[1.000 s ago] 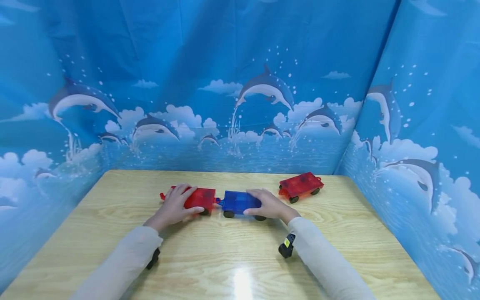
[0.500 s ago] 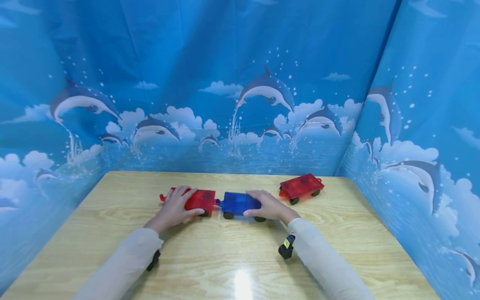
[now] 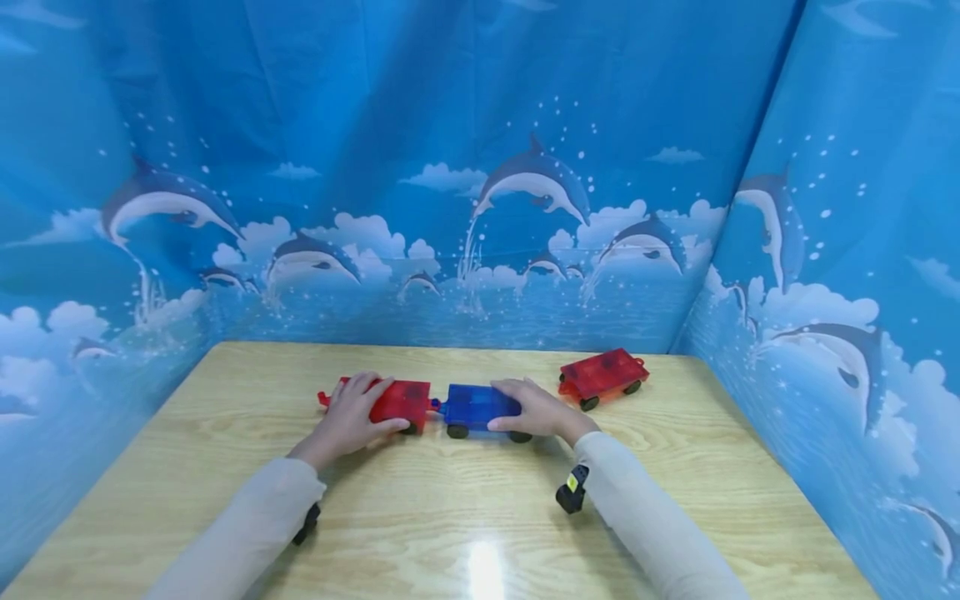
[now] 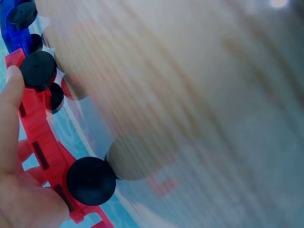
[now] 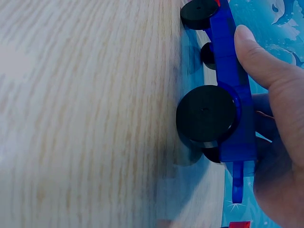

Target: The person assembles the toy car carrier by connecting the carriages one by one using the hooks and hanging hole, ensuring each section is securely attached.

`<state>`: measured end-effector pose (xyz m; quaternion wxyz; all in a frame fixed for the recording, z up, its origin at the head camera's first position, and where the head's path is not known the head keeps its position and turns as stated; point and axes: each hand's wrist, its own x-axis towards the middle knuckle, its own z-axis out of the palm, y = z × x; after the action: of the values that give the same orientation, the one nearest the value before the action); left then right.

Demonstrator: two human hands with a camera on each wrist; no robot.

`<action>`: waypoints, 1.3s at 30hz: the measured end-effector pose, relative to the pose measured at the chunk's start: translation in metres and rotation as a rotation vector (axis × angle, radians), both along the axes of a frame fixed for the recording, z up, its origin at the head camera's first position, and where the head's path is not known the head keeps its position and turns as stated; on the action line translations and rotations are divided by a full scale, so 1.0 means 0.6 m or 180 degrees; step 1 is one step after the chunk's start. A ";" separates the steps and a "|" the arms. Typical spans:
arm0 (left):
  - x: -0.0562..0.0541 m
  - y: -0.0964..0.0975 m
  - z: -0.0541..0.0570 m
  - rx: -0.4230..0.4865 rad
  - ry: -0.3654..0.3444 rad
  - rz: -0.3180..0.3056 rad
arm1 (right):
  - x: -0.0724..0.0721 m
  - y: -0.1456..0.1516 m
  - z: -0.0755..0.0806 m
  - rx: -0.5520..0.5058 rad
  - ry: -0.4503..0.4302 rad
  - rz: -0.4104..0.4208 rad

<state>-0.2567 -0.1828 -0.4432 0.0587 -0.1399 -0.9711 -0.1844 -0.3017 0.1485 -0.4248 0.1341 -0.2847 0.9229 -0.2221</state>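
Red see-through plastic car [image 3: 402, 402] is in the back half of the wood table [image 3: 420, 517], w/ blue car [image 3: 472, 407] at its 3 o'clock, black wheels [image 4: 91, 181] down on the wood. L hand [image 3: 351, 419] grasps the red car, thumb on near side, other fingers over to far side. R hand [image 3: 538, 410] grasps the blue car same way. Couplers [image 3: 435, 405] meet btw the two; prob. linked, but too small to be sure. Red car's other hook [image 3: 323, 398] points to 9 o'clock. 2nd red car [image 3: 603, 374] stands btw 2 & 3 o'clock from the blue one, nr back edge, no hand on it. Pale sleeves [image 3: 648, 521] come in from approx. 7 & 5 o'clock, black device [image 3: 573, 490] at each wrist. Dolphin-print cloth [image 3: 420, 108] hangs at 12 o'clock, more at 3.
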 end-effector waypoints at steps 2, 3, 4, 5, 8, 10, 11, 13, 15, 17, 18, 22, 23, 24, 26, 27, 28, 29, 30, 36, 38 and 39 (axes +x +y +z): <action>0.002 0.001 0.004 0.0017 -0.0039 -0.0003 | 0.000 0.000 0.002 0.0012 -0.0016 -0.0009; 0.003 0.001 0.005 0.0023 -0.0062 -0.0006 | 0.000 0.000 0.002 0.0019 -0.0025 -0.0014; 0.003 0.001 0.006 0.0027 -0.0085 -0.0005 | 0.000 0.000 0.003 0.0024 -0.0036 -0.0018; 0.004 0.001 0.007 0.0025 -0.0095 -0.0008 | 0.001 0.000 0.004 0.0023 -0.0048 -0.0022; 0.002 0.002 0.008 0.0007 -0.0135 0.0008 | 0.001 0.000 0.006 0.0019 -0.0069 -0.0023; 0.000 0.003 0.009 -0.0018 -0.0157 0.0015 | 0.000 0.001 0.006 0.0021 -0.0069 -0.0032; -0.001 0.004 0.010 -0.0039 -0.0169 0.0016 | -0.001 0.001 0.006 0.0025 -0.0069 -0.0041; -0.003 0.005 0.012 -0.0106 -0.0196 0.0024 | -0.001 0.002 0.005 0.0022 -0.0067 -0.0049; -0.004 0.006 0.015 -0.0183 -0.0238 0.0029 | -0.001 0.003 0.004 0.0018 -0.0061 -0.0046; -0.005 0.008 0.019 -0.0277 -0.0267 0.0013 | -0.001 0.003 0.004 0.0005 -0.0048 -0.0029; -0.005 0.010 0.022 -0.0328 -0.0286 0.0008 | 0.000 0.004 0.005 -0.0010 -0.0045 -0.0021; -0.007 0.021 0.031 -0.0414 -0.0339 -0.0073 | 0.000 0.013 0.009 -0.0162 0.0072 -0.0019; -0.007 0.025 0.034 -0.0411 -0.0351 -0.0100 | 0.000 0.018 0.013 -0.0210 0.0106 -0.0044; -0.009 0.030 0.036 -0.0403 -0.0345 -0.0140 | -0.001 0.023 0.017 -0.0261 0.0141 -0.0077; -0.013 0.042 0.042 -0.0366 -0.0351 -0.0227 | -0.002 0.039 0.027 -0.0367 0.0190 -0.0150; -0.015 0.049 0.046 -0.0354 -0.0354 -0.0267 | -0.004 0.049 0.032 -0.0389 0.0210 -0.0200; -0.017 0.056 0.049 -0.0344 -0.0351 -0.0315 | -0.005 0.060 0.035 -0.0384 0.0239 -0.0242; -0.020 0.064 0.053 -0.0340 -0.0350 -0.0358 | -0.007 0.073 0.039 -0.0373 0.0257 -0.0281; -0.022 0.072 0.056 -0.0339 -0.0353 -0.0405 | -0.009 0.086 0.041 -0.0365 0.0279 -0.0314; -0.031 0.124 0.068 -0.0336 -0.0369 -0.0667 | -0.023 0.167 0.043 -0.0106 0.0484 -0.0517; -0.032 0.144 0.068 -0.0317 -0.0405 -0.0703 | -0.027 0.192 0.041 -0.0034 0.0513 -0.0602; -0.032 0.154 0.067 -0.0310 -0.0424 -0.0716 | -0.028 0.203 0.040 -0.0027 0.0503 -0.0639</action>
<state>-0.2756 -0.0905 -0.4029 -0.0338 -0.2380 -0.9588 -0.1514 -0.3187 0.2703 -0.4008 0.0368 -0.2080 0.9535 -0.2152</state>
